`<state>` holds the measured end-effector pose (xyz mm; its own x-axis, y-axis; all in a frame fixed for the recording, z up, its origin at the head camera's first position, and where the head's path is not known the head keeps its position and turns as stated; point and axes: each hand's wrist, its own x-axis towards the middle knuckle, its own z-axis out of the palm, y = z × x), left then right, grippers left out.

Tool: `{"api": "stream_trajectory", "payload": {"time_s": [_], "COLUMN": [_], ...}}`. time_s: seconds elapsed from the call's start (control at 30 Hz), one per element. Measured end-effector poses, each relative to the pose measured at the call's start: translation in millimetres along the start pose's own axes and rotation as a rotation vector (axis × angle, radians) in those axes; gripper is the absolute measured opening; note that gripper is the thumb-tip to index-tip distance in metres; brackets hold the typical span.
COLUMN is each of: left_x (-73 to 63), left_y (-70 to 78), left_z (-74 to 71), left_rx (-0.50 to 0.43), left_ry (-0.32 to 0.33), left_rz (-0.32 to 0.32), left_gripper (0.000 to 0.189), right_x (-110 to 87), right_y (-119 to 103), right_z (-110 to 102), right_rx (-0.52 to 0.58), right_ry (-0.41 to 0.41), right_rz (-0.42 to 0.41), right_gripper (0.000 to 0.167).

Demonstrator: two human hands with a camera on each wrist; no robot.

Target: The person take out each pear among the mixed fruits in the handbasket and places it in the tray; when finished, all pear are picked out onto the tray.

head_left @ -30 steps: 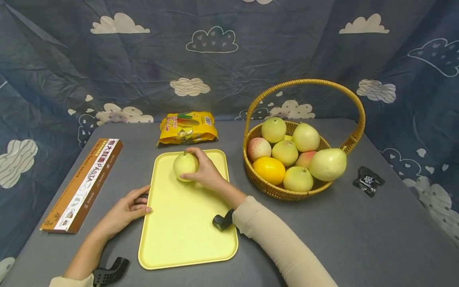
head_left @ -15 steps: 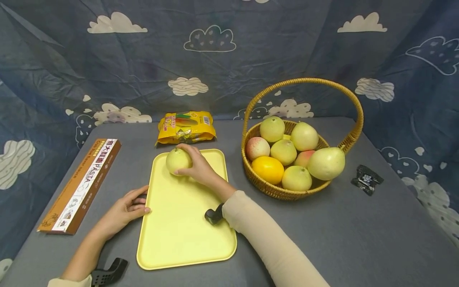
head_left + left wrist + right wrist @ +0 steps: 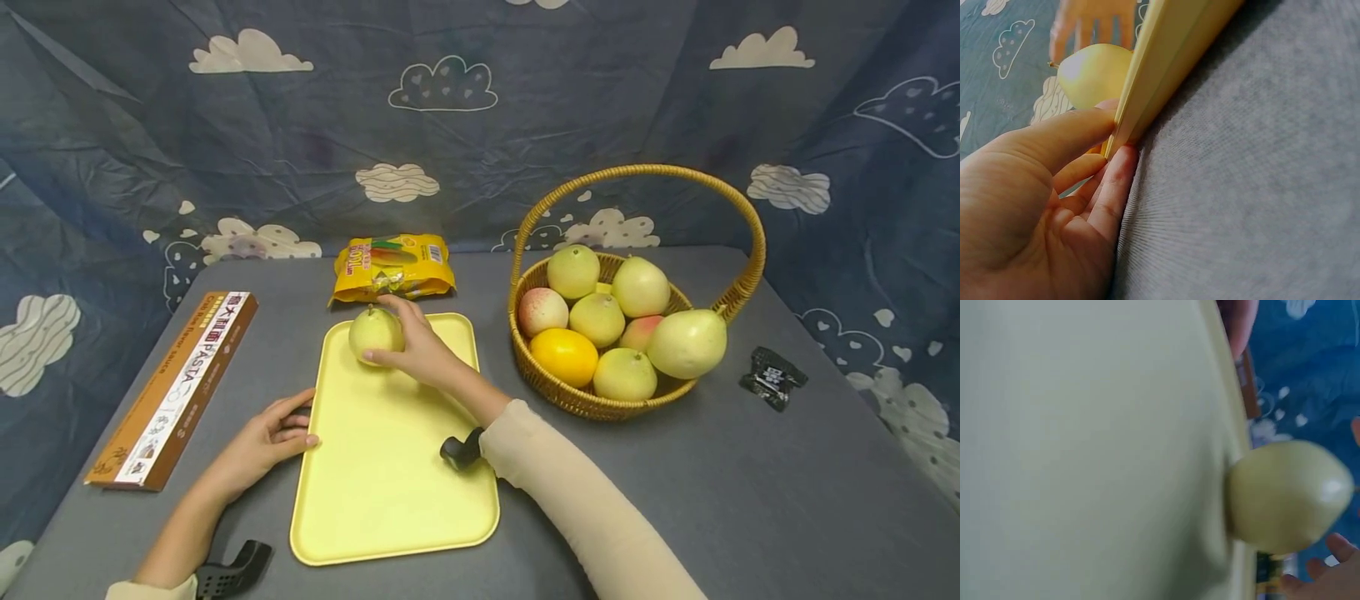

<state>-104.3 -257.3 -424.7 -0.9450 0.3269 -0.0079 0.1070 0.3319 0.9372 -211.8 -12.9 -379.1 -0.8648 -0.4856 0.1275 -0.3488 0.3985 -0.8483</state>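
A pale green pear (image 3: 371,336) rests near the far left corner of the yellow tray (image 3: 390,492). My right hand (image 3: 422,348) is spread around its right side, thumb in front and fingers behind. In the right wrist view a gap shows between the fingertips (image 3: 1337,545) and the pear. My left hand (image 3: 258,446) grips the tray's left rim, thumb on the edge and fingers against its outer side, as the left wrist view shows.
A wicker basket (image 3: 581,406) of several fruits stands to the right, its tall handle raised. Behind the tray lies a yellow snack bag (image 3: 393,267). A long pasta box (image 3: 172,392) lies at the left, and a small black packet (image 3: 772,377) at the far right.
My right hand has carried the pear leftward to the tray's far left corner, and its fingers have since spread a little away from it. My left hand has stayed on the rim.
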Motion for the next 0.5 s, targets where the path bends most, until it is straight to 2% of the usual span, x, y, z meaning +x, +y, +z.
{"api": "stream_trajectory", "payload": {"time_s": [0.13,0.3,0.4,0.5], "left_x": [1.0,1.8,1.2,0.7], "left_y": [-0.5,-0.7,-0.5,0.2], "left_z": [-0.5,1.1,1.1,0.6], "left_rx": [0.000,-0.013,-0.014,-0.013], "left_ry": [0.000,-0.005,0.000,0.003], "left_rz": [-0.016,-0.013,-0.013,-0.017], "left_gripper": [0.068,0.068,0.068,0.068], "right_x": [-19.8,-55.1,-79.2,-102.6], "right_y": [-12.4,-18.7,-21.2,-19.5], "right_z": [-18.7,-47.2,-68.2,-92.1], "right_rx": [0.019,0.081,0.061,0.015], "right_ry": [0.015,0.108,0.168,0.239], "right_rz": [-0.120,-0.335,-0.441,-0.507], "right_gripper": [0.071,0.066,0.067,0.068]}}
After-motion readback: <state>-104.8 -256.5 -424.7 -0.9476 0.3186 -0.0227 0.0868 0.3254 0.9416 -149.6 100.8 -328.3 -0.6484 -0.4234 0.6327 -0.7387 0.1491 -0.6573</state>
